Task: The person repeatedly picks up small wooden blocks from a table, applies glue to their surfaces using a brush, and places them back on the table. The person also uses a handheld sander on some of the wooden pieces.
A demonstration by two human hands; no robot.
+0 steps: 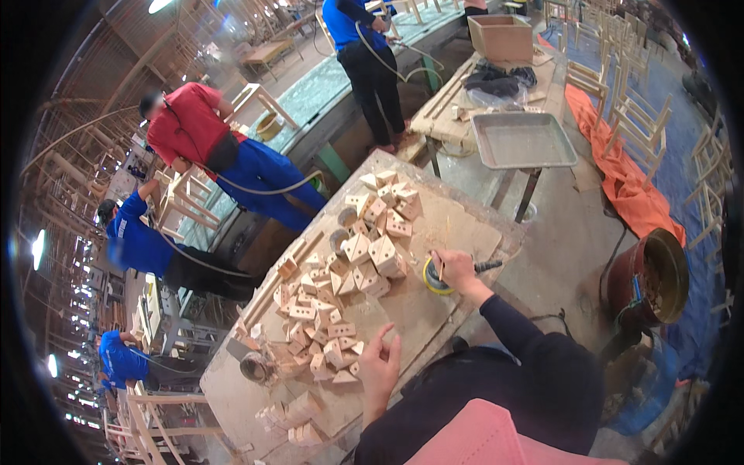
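My right hand [457, 271] is closed over a round power sander [436, 287] with a yellow rim, which is down on the wooden workbench [457, 226]. A dark fitting sticks out from the sander on the right. Nearer to me, my left hand [380, 366] is raised above the bench, its fingers apart and nothing in them. Just beyond it lies a loose heap of small pale wooden blocks [341, 331], several with drilled holes. Larger holed blocks [385, 257] are piled farther back.
A cup-like container [253, 367] stands at the bench's left end, near more blocks [303, 408]. To the right are a dark red bucket [647, 277] and an orange sheet [620, 167]. A metal tray [524, 141] sits beyond the bench. Co-workers [225, 151] work at the left.
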